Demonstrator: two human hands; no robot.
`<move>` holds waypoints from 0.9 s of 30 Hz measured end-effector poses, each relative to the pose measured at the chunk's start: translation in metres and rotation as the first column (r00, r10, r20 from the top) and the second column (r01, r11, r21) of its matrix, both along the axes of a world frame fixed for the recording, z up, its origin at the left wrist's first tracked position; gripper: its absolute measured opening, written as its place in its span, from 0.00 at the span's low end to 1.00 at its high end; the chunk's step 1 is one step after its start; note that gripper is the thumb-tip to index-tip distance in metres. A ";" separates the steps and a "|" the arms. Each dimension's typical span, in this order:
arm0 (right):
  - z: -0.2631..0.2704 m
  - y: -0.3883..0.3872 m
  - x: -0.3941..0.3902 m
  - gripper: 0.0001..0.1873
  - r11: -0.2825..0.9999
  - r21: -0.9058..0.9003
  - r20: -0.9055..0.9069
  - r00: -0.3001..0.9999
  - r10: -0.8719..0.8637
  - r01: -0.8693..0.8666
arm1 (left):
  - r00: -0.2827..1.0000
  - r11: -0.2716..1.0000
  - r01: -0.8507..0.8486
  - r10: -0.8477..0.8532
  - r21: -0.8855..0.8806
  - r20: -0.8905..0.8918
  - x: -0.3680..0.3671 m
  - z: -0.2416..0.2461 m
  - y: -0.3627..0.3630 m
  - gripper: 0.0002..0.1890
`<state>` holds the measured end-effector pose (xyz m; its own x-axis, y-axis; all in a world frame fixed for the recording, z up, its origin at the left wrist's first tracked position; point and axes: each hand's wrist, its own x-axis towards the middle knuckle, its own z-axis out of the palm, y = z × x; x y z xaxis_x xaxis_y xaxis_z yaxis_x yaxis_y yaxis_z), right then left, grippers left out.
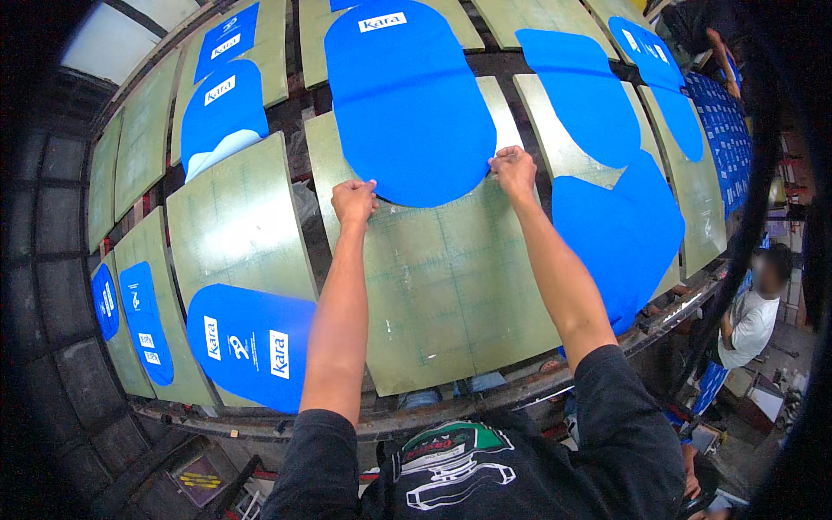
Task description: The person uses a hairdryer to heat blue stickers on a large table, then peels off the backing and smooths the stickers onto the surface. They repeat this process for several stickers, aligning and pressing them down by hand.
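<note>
My left hand [355,203] pinches the lower left edge of a large blue fabric panel [413,130] with a rounded end. On its lower right edge, the fingers of my right hand [514,171] grip the same panel. The fabric spans two greenish flat boards and the gap between them; a faint dark crease crosses it. A white printed block with lettering shows near its far end. The bare near part of the greenish board [455,279], marked with grid-like lines, lies between my forearms.
Blue printed panels lie left, one [250,344] partly behind my left forearm. At right are a folded blue panel [617,227] and another blue panel [578,97]. Dark gaps separate the boards. A person [754,318] stands at right; another person's arm [721,58] reaches in at upper right.
</note>
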<state>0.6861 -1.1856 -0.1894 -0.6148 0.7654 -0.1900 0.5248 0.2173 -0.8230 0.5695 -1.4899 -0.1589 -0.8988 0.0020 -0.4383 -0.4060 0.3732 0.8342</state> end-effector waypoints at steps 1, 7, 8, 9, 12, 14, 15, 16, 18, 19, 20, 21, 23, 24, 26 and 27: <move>0.002 -0.006 0.001 0.11 0.995 0.094 -0.019 0.999 0.041 -0.039 | 1.000 1.000 -0.020 0.020 -0.004 0.004 0.000 -0.001 -0.002 0.10; 0.013 -0.014 -0.012 0.11 0.994 0.106 -0.020 0.999 -0.032 0.034 | 0.995 0.988 -0.074 0.065 -0.138 -0.069 0.007 0.053 0.013 0.11; 0.017 -0.014 -0.013 0.11 0.994 0.099 -0.013 0.999 -0.049 0.050 | 0.998 0.996 -0.053 0.051 -0.070 -0.041 -0.006 0.023 0.011 0.11; 0.026 -0.023 -0.019 0.11 0.995 0.086 -0.006 0.999 -0.042 0.043 | 0.998 0.998 -0.057 0.057 -0.007 -0.016 -0.014 0.001 -0.004 0.11; 0.010 -0.013 -0.017 0.12 0.997 0.066 -0.019 0.999 -0.032 0.033 | 1.000 0.999 -0.020 0.021 -0.044 0.012 -0.014 0.012 0.004 0.09; 0.017 -0.017 -0.016 0.12 0.982 0.187 -0.027 0.999 0.027 -0.021 | 0.999 0.999 -0.014 0.015 -0.037 0.036 -0.019 0.001 -0.003 0.09; 0.017 -0.022 -0.016 0.11 0.974 0.227 -0.048 0.999 0.017 -0.006 | 0.999 0.999 -0.011 0.012 -0.035 0.030 -0.017 0.001 -0.003 0.10; 0.017 -0.027 -0.014 0.10 0.964 0.267 -0.067 0.998 0.005 0.013 | 1.000 0.999 -0.009 0.010 -0.033 0.025 -0.015 0.002 -0.003 0.10; 0.015 -0.024 -0.009 0.10 0.981 0.193 -0.045 0.999 -0.002 0.010 | 1.000 0.999 -0.001 0.002 -0.045 0.018 -0.011 0.005 -0.002 0.10; 0.010 -0.023 -0.005 0.10 0.978 0.208 -0.083 0.997 0.003 0.014 | 1.000 0.998 0.006 -0.006 -0.057 0.016 -0.009 0.008 0.000 0.10; 0.006 -0.022 -0.002 0.10 0.974 0.224 -0.122 0.993 0.011 0.017 | 1.000 0.997 0.014 -0.013 -0.070 0.014 -0.007 0.010 0.002 0.10; 0.016 -0.025 -0.002 0.10 0.982 0.187 -0.047 0.999 0.005 0.004 | 1.000 0.997 0.009 -0.009 -0.071 0.006 -0.006 0.010 -0.001 0.10; 0.017 -0.028 -0.003 0.10 0.981 0.196 -0.048 0.999 0.026 -0.016 | 1.000 0.997 0.000 -0.001 -0.074 -0.010 -0.004 0.009 -0.005 0.10; 0.022 -0.030 -0.006 0.11 0.980 0.197 -0.049 0.998 0.026 -0.016 | 1.000 0.997 -0.010 0.009 -0.076 -0.006 -0.005 0.006 -0.007 0.10; 0.025 -0.034 -0.007 0.11 0.974 0.223 -0.038 0.998 0.041 -0.031 | 0.999 0.996 -0.032 0.032 -0.079 0.004 -0.005 0.001 -0.012 0.11; 0.019 -0.027 -0.001 0.11 0.969 0.248 -0.023 0.999 0.032 -0.025 | 1.000 0.993 -0.007 0.007 -0.119 0.000 0.002 0.026 0.000 0.11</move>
<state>0.6854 -1.2124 -0.1704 -0.6391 0.7688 0.0194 0.4944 0.4301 -0.7554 0.5718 -1.4903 -0.1326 -0.8986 -0.0568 -0.4351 -0.4091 0.4668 0.7840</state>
